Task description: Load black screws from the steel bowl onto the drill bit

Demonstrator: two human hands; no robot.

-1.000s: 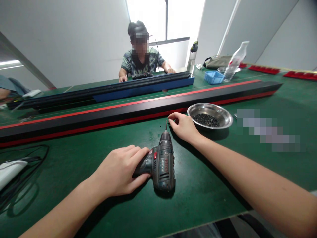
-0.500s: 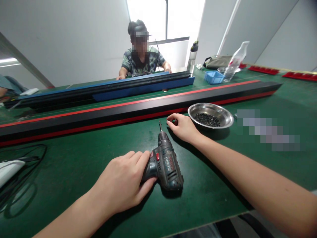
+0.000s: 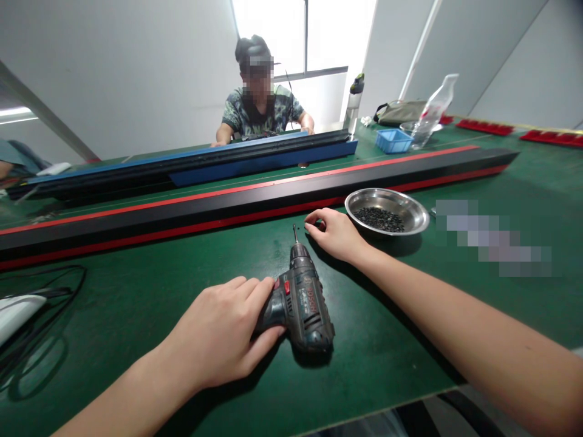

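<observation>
Bosch cordless drill (image 3: pixel 312 306) lies on its side on the green table (image 3: pixel 195 258) in the head view, and its thin bit (image 3: pixel 296 234) points away from the person, toward the long black and red bar (image 3: pixel 228 201). The left hand (image 3: pixel 221 331) is closed around the handle of the drill. The right hand (image 3: pixel 336 233) rests to the right of the bit, with thumb and forefinger curved toward each other; whether they meet or hold something, I cannot tell. Just beside this hand is a metal bowl (image 3: pixel 413 212) with small black pieces (image 3: pixel 379 219) inside. Behind the bar stand a blue basket (image 3: pixel 394 143) and a tilted plastic bottle (image 3: pixel 433 114).
</observation>
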